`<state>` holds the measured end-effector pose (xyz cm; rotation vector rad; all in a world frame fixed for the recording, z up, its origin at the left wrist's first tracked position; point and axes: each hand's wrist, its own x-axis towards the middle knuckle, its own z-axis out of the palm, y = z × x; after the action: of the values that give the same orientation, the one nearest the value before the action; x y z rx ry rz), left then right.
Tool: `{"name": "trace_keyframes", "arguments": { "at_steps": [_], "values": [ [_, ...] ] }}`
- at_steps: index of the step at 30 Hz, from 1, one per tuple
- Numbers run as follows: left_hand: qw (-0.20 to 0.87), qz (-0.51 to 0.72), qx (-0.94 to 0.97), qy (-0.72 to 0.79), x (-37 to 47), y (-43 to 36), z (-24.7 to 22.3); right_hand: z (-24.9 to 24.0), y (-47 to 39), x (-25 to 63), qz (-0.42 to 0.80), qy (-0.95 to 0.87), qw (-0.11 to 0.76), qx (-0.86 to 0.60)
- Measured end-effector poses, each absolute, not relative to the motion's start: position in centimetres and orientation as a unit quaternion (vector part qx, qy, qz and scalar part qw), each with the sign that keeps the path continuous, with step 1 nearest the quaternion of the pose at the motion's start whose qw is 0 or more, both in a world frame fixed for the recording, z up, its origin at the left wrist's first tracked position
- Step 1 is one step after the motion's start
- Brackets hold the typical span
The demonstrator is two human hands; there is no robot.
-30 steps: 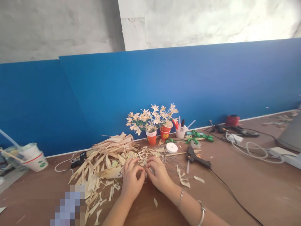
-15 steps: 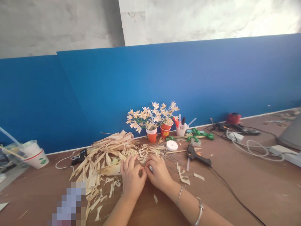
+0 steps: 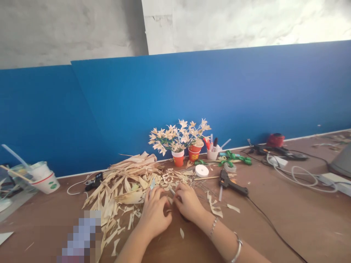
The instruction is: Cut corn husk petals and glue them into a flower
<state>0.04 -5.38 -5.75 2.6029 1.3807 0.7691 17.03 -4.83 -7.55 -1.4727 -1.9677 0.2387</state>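
Observation:
My left hand (image 3: 155, 213) is curved over the brown table, its fingers bent beside the pile of dried husks (image 3: 123, 182). A pale blue item (image 3: 153, 183) shows at its fingertips; whether the hand grips it is unclear. My right hand (image 3: 188, 201), with its fingers curled, holds a thin grey tool (image 3: 172, 190) whose tip points up and left. Small pale husk scraps (image 3: 169, 200) lie between the two hands. A single petal-shaped piece (image 3: 182, 233) rests on the table below them.
Pale flowers stand in red paper cups (image 3: 178, 159) at the back. Near them are a white roll (image 3: 202, 170), green tape (image 3: 244, 160) and a pen cup (image 3: 212, 154). A black glue gun (image 3: 233, 184) trails its cord rightward. White cups (image 3: 47, 183) stand far left.
My hands, whose fingertips were close together, have moved apart. A pale blue item now shows by my left fingertips and the grey tool is more visible at my right. The view has shifted slightly.

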Motion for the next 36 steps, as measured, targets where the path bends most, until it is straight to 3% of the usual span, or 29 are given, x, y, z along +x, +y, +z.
{"name": "trace_keyframes", "arguments": {
  "at_steps": [5,13,24,28,36],
  "values": [
    [0.032,0.24,0.857,0.455,-0.3,-4.9,-6.5,-7.9,-4.8,16.9,0.084,-0.761,0.311,-0.564],
    [-0.003,0.323,0.826,0.461,-0.2,-3.9,-6.8,-6.8,-5.4,16.6,0.108,-0.775,0.368,-0.502],
    [0.037,0.354,0.81,0.466,0.0,-3.8,-6.8,-6.9,-5.0,16.6,0.158,-0.732,0.449,-0.488],
    [0.013,0.357,0.794,0.492,-0.3,-3.5,-7.0,-7.1,-4.9,17.2,0.113,-0.74,0.419,-0.514],
    [0.029,0.319,0.804,0.501,-0.8,-3.3,-7.5,-6.7,-5.3,17.4,0.091,-0.793,0.261,-0.543]
  ]
}}
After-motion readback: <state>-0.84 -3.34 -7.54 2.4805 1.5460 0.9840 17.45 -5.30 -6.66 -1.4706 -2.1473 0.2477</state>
